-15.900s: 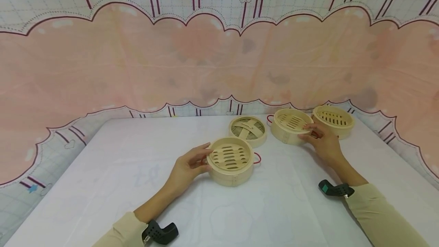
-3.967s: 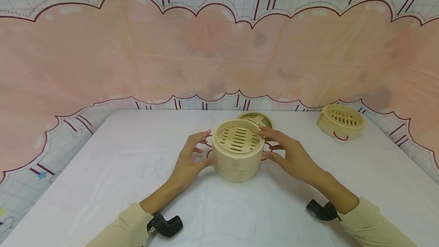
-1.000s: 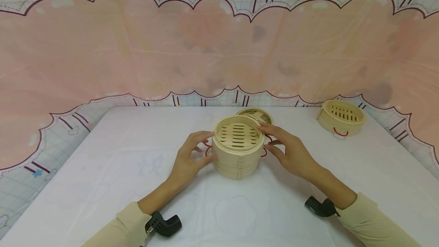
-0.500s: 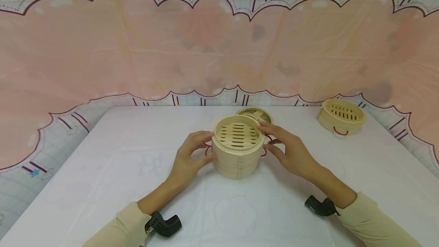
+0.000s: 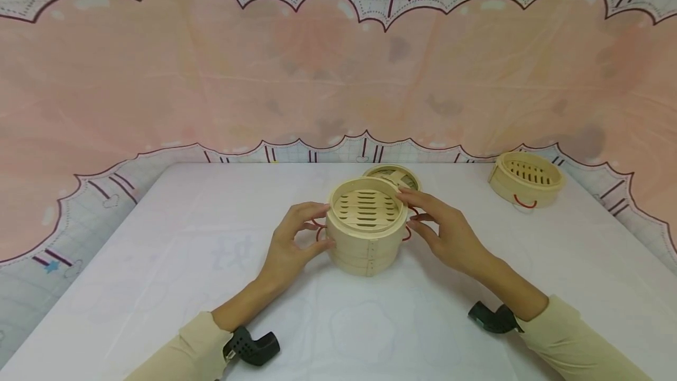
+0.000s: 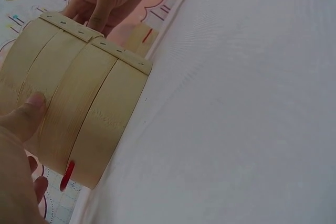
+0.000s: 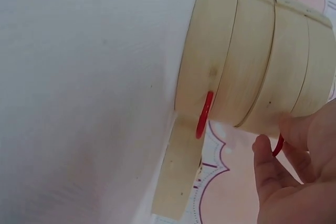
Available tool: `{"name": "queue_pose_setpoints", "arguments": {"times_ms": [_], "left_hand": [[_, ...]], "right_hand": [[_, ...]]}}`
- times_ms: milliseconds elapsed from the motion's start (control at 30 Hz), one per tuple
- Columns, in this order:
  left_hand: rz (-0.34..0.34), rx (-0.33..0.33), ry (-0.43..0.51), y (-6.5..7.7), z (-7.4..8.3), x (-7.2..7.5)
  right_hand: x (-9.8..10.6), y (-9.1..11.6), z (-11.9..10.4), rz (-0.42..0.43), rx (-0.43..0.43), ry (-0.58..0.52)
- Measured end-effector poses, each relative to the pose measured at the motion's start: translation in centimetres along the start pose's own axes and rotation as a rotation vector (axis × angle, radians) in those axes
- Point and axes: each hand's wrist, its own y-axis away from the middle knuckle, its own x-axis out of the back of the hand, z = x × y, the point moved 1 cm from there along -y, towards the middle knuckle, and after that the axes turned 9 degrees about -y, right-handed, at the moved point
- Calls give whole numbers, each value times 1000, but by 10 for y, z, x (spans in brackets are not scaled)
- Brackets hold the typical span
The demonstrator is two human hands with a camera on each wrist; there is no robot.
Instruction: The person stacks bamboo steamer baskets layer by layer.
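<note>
From here I see the bamboo steamer stack [image 5: 365, 249] standing upright on the worktop [image 5: 370, 334], squarely between two hands, neither clearly nearer. The left hand [image 5: 288, 237] is clamped on its left wall, thumb toward the near side; the right hand [image 5: 449, 231] holds the right side, one finger up at the rim. Its grip sits by a red loop [image 7: 278, 147]; I can't tell whether it pinches that too. The round lid [image 5: 406, 179] lies just beyond, slightly right, partly hidden. The spare basket [image 5: 520, 191] stands far right, well apart, nearer the right hand.
</note>
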Motion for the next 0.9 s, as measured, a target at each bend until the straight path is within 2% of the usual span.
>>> {"name": "queue_pose_setpoints", "arguments": {"times_ms": [233, 467, 600, 800, 900], "left_hand": [[2, 6, 71, 0, -2, -3], [8, -5, 138, -1, -3, -4], [0, 0, 113, -2, -1, -3], [17, -13, -25, -2, 4, 0], [24, -23, -45, -1, 0, 0]], "right_hand": [[-2, -1, 0, 48, 24, -50], [-1, -2, 1, 45, 13, -58], [0, -2, 0, 43, 11, -60], [0, -1, -1, 26, -1, -45], [0, -1, 0, 14, -9, -35]]}}
